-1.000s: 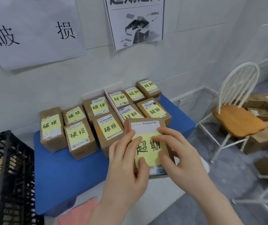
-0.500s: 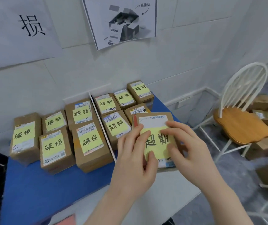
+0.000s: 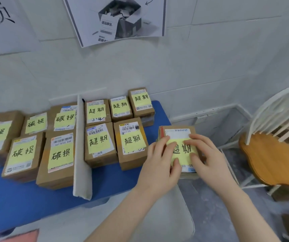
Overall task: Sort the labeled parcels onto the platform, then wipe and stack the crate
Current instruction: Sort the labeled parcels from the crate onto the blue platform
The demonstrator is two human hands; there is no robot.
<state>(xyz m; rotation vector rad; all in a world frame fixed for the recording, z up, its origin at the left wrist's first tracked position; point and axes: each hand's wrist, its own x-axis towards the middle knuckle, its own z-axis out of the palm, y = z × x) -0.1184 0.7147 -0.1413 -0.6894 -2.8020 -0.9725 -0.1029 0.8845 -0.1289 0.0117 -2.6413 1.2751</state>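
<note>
The step in hand appears to be setting a 超期 parcel (image 3: 181, 150) down on the blue platform (image 3: 26, 203), on the side right of the white divider (image 3: 80, 145). To do it well, the person should lower it flat, note upward, just right of the front-row 超期 box (image 3: 131, 145). It should then slide toward the divider until its whole base is carried, since the platform seems to end about here. Only then should the grip loosen.

The left hand (image 3: 157, 165) and right hand (image 3: 210, 161) both grip the parcel, fingers curled over its top face and thumbs pressed on its near part. Whether it already rests on the platform cannot be told.

The parcel is a small brown cardboard box, well right of the divider. It carries a white shipping label (image 3: 177, 134) and a yellow sticky note (image 3: 175, 144) handwritten 超期. Like-labelled boxes stand right of the divider, and 破损 boxes (image 3: 23, 154) stand left of it.
</note>
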